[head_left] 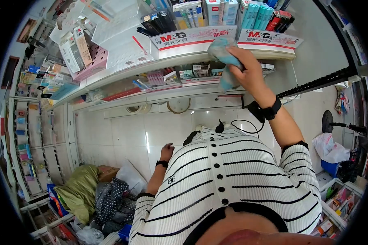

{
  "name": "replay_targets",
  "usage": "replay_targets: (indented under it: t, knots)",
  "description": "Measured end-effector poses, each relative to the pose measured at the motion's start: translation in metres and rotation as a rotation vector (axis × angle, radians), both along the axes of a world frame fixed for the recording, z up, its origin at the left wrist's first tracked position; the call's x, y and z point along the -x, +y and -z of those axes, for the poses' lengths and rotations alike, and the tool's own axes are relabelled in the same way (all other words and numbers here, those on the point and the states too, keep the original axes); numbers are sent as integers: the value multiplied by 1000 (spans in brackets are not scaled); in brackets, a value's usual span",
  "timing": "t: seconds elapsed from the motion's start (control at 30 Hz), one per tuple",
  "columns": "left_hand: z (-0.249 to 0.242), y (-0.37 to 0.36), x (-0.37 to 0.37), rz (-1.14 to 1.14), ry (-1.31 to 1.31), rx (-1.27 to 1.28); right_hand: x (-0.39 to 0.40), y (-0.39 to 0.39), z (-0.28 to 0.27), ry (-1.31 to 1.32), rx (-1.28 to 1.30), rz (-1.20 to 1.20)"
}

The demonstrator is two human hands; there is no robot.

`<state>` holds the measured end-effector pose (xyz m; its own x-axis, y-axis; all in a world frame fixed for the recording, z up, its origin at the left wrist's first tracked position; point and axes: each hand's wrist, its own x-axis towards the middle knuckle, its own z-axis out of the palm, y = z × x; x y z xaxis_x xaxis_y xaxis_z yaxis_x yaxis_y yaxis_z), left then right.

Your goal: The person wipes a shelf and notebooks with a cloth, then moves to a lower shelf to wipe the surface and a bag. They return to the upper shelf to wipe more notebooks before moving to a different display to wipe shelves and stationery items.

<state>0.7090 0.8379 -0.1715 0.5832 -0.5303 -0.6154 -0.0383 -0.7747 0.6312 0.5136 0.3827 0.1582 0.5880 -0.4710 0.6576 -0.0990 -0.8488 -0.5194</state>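
Observation:
My right hand [250, 73] is closed around a crumpled grey-blue cloth [223, 51]. The cloth touches the front edge of the upper shelf [184, 58], between two white M&G label strips, and part of it hangs down over the lower shelf. Low at my left side, my left hand [166, 152] is small in view, its fingers curled in and no object visible in them. Behind the labels stand the pen boxes [256, 17] and a black pen holder [159, 22].
Left on the shelf is a pink perforated tray [96, 61] with boxes beside clear stepped racks [126, 36]. The lower shelf holds small packets [155, 77]. Tape rolls [178, 105] lie beneath. A green bag [78, 190] and clothes are at lower left; drawers [339, 204] stand at lower right.

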Motion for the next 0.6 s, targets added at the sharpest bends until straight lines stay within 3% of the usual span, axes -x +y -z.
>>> replay_targets:
  t: [0.07, 0.13, 0.2, 0.27, 0.4, 0.47, 0.6]
  knots:
    - [-30, -31, -8, 56, -79, 99, 11, 4, 1, -57, -55, 8]
    - [-67, -72, -12, 137, -203, 176, 21, 9, 2, -227, -639, -117]
    - [-104, -115, -13, 198, -247, 339, 28, 8, 2, -240, -776, -183]
    - [-143, -160, -11, 291, -319, 457, 30, 10, -4, -476, -1243, -325]
    - [-242, -234, 15, 391, -315, 575, 38, 7, -7, -611, -1530, -428]
    - [-271, -259, 31, 440, -240, 770, 42, 5, -3, -608, -1536, -442]
    - [-319, -287, 59, 574, -191, 785, 45, 4, -1, -588, -1516, -414]
